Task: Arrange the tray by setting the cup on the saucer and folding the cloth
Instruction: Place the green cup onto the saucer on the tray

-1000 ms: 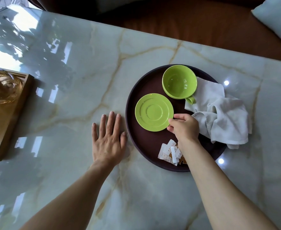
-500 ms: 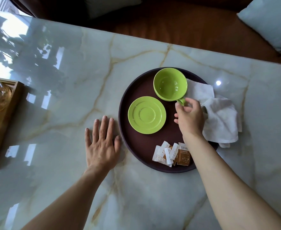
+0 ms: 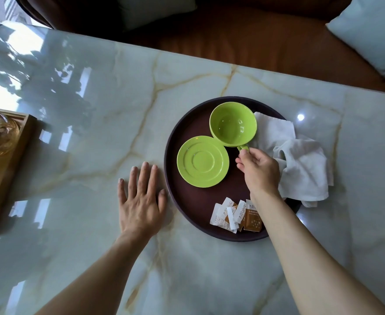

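Green cup (image 3: 232,124) sits on the tray (image 3: 173,142), its rim just beside the saucer (image 3: 202,161), partly resting against the crumpled cloth (image 3: 300,164). My right hand (image 3: 258,169) has a pinching grip on the small handle; my left hand (image 3: 141,201) lies flat and released on the counter (image 3: 96,110). I reckon the thin pinch could let the cup tip or clip the saucer's edge on the lift.

text: "taikoo" | on: white sugar packets (image 3: 229,214) | brown packet (image 3: 252,220) print: unreadable
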